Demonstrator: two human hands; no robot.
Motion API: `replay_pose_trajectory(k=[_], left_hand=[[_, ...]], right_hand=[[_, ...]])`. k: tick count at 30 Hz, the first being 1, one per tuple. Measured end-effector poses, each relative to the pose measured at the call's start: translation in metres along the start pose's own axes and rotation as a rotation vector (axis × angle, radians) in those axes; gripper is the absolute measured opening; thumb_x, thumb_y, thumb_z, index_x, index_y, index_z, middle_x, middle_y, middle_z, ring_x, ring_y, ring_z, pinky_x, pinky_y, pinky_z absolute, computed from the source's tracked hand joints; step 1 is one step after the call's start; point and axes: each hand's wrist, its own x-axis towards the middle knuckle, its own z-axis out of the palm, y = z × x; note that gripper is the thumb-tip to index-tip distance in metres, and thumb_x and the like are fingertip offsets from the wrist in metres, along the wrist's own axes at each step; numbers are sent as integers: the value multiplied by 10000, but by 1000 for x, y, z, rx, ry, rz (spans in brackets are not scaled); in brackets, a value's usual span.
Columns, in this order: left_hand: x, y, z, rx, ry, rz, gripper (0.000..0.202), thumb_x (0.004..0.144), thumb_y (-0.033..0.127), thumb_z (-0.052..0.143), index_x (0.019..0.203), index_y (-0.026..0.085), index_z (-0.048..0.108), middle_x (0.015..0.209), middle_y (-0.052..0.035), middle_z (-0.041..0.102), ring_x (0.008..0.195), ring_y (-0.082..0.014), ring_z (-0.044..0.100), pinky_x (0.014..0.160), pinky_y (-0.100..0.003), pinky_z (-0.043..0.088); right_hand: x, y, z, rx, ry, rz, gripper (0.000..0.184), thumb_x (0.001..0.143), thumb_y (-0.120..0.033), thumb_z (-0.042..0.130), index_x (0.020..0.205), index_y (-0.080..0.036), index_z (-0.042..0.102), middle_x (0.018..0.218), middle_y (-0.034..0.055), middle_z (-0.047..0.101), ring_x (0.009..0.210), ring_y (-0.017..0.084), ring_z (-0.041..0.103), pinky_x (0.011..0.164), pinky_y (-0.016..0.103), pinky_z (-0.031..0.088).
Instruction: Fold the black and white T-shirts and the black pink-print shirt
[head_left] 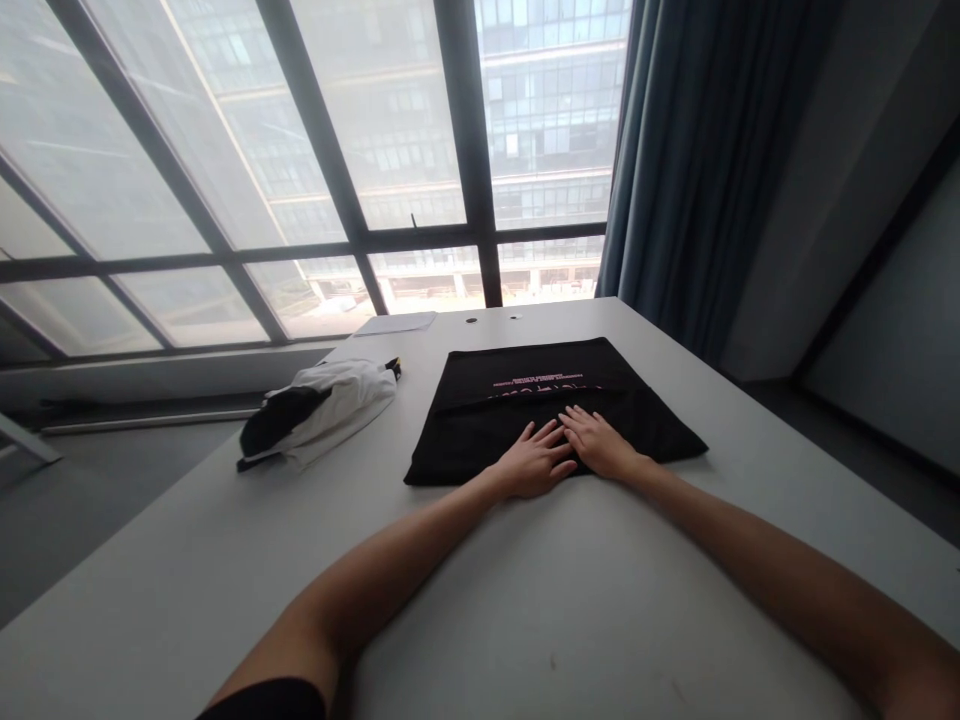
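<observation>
A black garment (525, 390) with pink lettering lies folded flat on the white table (570, 600), its near part doubled over the far part. My left hand (534, 462) rests palm down on the garment's near edge, fingers stretched out. My right hand (598, 442) lies flat beside it, fingers spread, the two hands almost touching at the fingertips. Neither hand holds anything.
A crumpled white and black garment (322, 408) lies on the table to the left. A sheet of paper (396, 323) sits at the far edge near two small round holes (472, 320). Large windows stand behind; a blue curtain (690, 160) hangs at the right.
</observation>
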Motion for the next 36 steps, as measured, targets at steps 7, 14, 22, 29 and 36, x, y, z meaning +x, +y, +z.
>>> replay_pose_trajectory(k=[7, 14, 22, 29, 36], left_hand=[[0, -1, -1, -36, -4, -13, 550, 1036, 586, 289, 1554, 400, 302, 1654, -18, 196, 1531, -296, 138, 1205, -602, 112], [0, 3, -2, -76, -11, -21, 546, 1034, 592, 294, 1548, 411, 315, 1655, 10, 191, 1534, -288, 122, 1218, -580, 80], [-1, -50, -22, -134, 76, -250, 540, 1034, 556, 312, 1522, 341, 398, 1622, -17, 305, 1522, -266, 193, 1216, -529, 154], [-28, -116, -22, -51, 106, -533, 526, 1029, 474, 354, 1496, 249, 443, 1613, -117, 304, 1503, -371, 206, 1163, -651, 146], [-26, -104, -26, -9, 108, -541, 535, 1023, 469, 371, 1485, 214, 457, 1613, -135, 303, 1504, -392, 186, 1161, -670, 118]], right_hand=[[3, 51, -10, -92, -7, 159, 574, 1030, -452, 277, 1520, -184, 407, 1620, 118, 292, 1519, 269, 189, 1200, 562, 160], [-6, 124, -24, -176, -35, 412, 612, 1018, -513, 273, 1503, -175, 429, 1612, 135, 311, 1509, 284, 221, 1187, 582, 186], [-7, 128, -18, -183, -9, 402, 609, 1015, -518, 267, 1481, -177, 462, 1592, 150, 350, 1500, 287, 249, 1185, 579, 198], [-7, 125, -20, -181, -12, 402, 595, 1019, -507, 264, 1467, -178, 479, 1588, 150, 359, 1497, 297, 254, 1180, 590, 204], [-10, 94, -31, -296, 189, 295, 506, 1011, -351, 309, 1374, -116, 572, 1529, 181, 446, 1458, 315, 333, 1183, 570, 208]])
